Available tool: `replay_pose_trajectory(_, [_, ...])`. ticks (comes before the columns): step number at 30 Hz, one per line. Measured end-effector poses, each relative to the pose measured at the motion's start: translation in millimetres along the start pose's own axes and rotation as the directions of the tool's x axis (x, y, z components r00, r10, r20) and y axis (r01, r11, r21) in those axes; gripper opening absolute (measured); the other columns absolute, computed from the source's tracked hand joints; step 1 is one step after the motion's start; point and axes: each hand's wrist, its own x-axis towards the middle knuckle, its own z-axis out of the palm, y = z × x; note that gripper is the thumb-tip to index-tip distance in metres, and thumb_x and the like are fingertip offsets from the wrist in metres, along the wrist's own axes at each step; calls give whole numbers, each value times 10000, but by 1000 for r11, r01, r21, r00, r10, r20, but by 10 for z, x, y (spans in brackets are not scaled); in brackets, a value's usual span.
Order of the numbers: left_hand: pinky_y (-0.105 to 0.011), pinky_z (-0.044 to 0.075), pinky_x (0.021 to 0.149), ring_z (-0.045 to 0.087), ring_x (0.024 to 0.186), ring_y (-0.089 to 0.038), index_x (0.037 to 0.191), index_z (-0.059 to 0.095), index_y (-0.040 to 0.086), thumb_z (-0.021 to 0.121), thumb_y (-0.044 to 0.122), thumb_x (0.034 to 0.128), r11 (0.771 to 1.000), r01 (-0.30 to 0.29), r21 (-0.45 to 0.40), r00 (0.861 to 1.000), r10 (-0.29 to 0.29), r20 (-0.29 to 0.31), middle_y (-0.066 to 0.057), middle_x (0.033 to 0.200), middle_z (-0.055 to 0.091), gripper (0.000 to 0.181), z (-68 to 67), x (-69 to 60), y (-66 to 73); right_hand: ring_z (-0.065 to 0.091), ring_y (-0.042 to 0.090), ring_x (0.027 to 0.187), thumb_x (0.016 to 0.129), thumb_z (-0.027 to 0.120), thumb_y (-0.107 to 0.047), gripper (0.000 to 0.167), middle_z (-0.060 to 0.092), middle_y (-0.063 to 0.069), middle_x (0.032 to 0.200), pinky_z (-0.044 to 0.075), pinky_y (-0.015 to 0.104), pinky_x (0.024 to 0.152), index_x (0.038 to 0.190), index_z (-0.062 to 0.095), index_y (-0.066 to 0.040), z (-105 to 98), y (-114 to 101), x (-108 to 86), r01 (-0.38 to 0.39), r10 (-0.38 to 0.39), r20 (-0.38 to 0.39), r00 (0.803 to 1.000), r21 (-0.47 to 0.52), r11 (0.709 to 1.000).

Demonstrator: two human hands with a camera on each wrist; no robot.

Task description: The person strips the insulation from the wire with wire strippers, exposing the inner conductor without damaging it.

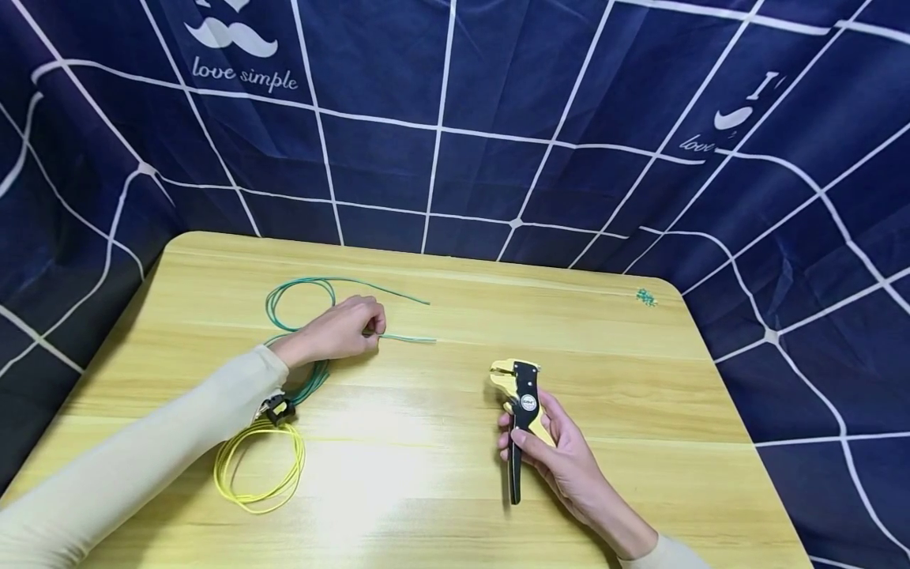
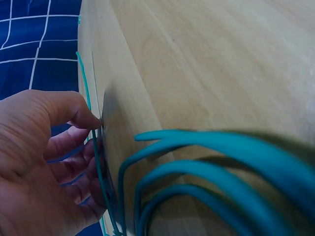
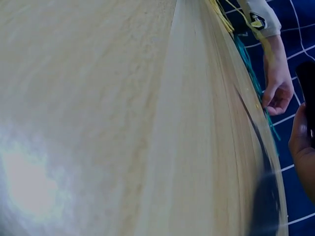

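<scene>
In the head view my left hand [image 1: 343, 325] pinches a thin green wire [image 1: 412, 340] near its end, low over the table; a short length sticks out to the right of the fingertips. The rest of that wire lies in loops around the hand, large and close in the left wrist view beside my thumb and fingers [image 2: 81, 115]. My right hand [image 1: 569, 462] holds a black and yellow wire stripper [image 1: 526, 395] by its handles, with its head pointing away from me. Only part of the right hand [image 3: 302, 162] and a black handle show in the right wrist view.
A coil of yellow wire [image 1: 302, 466] lies at the left, below my left forearm. Small green bits [image 1: 645, 297] sit in a pile near the far right corner of the wooden table [image 1: 441, 521]. A dark blue cloth with white lines [image 1: 384, 158] hangs around the table.
</scene>
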Motion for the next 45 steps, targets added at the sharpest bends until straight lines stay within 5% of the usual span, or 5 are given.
replay_pose_trajectory(14, [-357,424,701,455,671,-122,1234,714,31,586,-71,999,986,-70,-154,997,72,7,44,758,518,287,-55,-45,34,727,229,1060,1106,522,68,614,684,156,1233,587,433,1002,1646,245,-23,-26,-8,45,-43,36,58,998,115,992])
replay_pose_trajectory(21, [-345,460,717,527,764,-151,1340,759,85,637,35,1096,972,-104,-210,995,103,-18,-50,1009,703,278,-47,-72,58,758,330,1033,1154,413,19,595,649,159,1275,568,592,990,1693,189,-96,-37,-3,64,-46,26,140,990,138,989])
replay_pose_trajectory(28, [-359,493,780,583,810,-143,1290,782,39,633,-24,1077,969,-104,-226,994,106,-3,-96,1140,771,268,-74,-75,86,694,233,925,1130,498,-1,592,675,135,1137,624,412,880,1657,235,-48,-1,-1,113,-41,38,50,998,61,997])
replay_pose_trajectory(34, [-349,496,762,619,807,-172,1375,756,51,559,-104,1054,968,-98,-230,994,107,30,-79,1087,788,407,-82,-95,101,687,196,887,1109,552,-10,299,676,103,1076,628,368,820,1372,469,106,3,-25,172,-35,36,-10,999,23,999])
replay_pose_trajectory(45, [-327,467,727,484,757,-126,1422,754,158,523,-150,1041,961,-191,-198,981,192,-15,-80,873,634,541,-50,-83,131,734,374,1085,1198,329,-77,335,709,194,1140,551,594,1027,1487,469,17,-62,-85,228,-28,-6,215,977,155,987])
